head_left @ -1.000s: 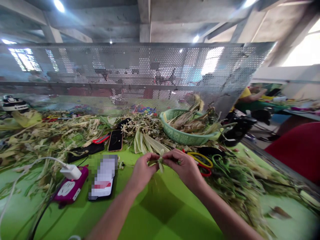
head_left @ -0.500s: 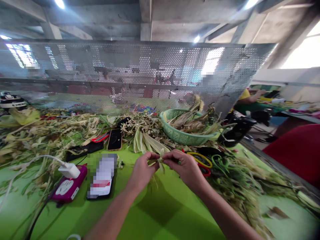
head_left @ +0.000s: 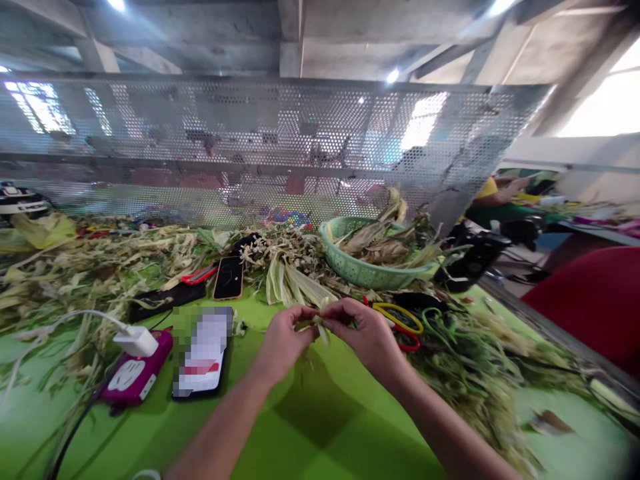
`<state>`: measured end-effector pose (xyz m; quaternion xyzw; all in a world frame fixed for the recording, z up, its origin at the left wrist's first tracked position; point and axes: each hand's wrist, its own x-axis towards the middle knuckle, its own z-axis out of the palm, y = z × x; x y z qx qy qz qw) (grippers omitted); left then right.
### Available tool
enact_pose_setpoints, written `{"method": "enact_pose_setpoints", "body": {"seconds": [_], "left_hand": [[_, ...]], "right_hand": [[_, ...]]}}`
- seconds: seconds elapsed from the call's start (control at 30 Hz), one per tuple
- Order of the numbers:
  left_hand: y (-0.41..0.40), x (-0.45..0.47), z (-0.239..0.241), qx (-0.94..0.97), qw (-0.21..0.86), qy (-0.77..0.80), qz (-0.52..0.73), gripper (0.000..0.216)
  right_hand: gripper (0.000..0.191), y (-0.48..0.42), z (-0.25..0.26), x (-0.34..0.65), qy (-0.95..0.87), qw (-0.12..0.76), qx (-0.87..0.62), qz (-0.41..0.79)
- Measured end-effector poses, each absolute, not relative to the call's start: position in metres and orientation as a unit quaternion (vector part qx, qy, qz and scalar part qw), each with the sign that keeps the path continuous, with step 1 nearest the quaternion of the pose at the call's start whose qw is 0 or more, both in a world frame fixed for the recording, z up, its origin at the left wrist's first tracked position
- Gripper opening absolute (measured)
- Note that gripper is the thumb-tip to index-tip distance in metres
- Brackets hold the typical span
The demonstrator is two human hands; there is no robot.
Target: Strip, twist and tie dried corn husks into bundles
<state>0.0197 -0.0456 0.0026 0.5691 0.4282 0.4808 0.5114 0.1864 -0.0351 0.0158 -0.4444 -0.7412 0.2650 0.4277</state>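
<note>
Between my fingertips, above the green tabletop (head_left: 320, 413), is a small pale strip of corn husk (head_left: 323, 327). My left hand (head_left: 287, 337) pinches it from the left, thumb and fingers closed. From the right, my right hand (head_left: 365, 330) pinches the same piece, its fingertips almost touching the left ones. A fan of pale corn husk (head_left: 295, 283) lies just beyond my hands. Scissors with yellow and red handles (head_left: 400, 320) rest beside my right hand, partly covered by dark scraps.
A green basket (head_left: 370, 277) of dry husks stands behind my hands. Husk scraps (head_left: 125, 257) pile up at left, green strips (head_left: 460, 367) at right. Two phones (head_left: 203, 353) and a purple power strip (head_left: 135, 373) lie left. A perforated metal screen (head_left: 250, 147) borders the back; a person's arm (head_left: 505, 190) shows far right.
My right fingers have curled in closer over the husk strip, near the left fingertips. The left hand has barely moved, and the view has shifted slightly.
</note>
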Motion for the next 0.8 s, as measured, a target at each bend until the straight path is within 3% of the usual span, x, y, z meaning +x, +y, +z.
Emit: {"method": "enact_pose_setpoints", "body": {"seconds": [0.2,0.47,0.8], "left_hand": [[-0.043,0.019,-0.001,0.545,0.542,0.417,0.485,0.027],[-0.040,0.026,-0.010,0.473,0.582,0.407,0.521,0.036],[-0.044,0.032,-0.008,0.433,0.592,0.401,0.549,0.030]], "right_hand": [[0.001,-0.034,0.016,0.187,-0.737,0.419,-0.464,0.256],[0.013,-0.039,0.020,0.186,-0.761,0.420,-0.445,0.216],[0.014,-0.039,0.023,0.185,-0.771,0.423,-0.427,0.210]]}}
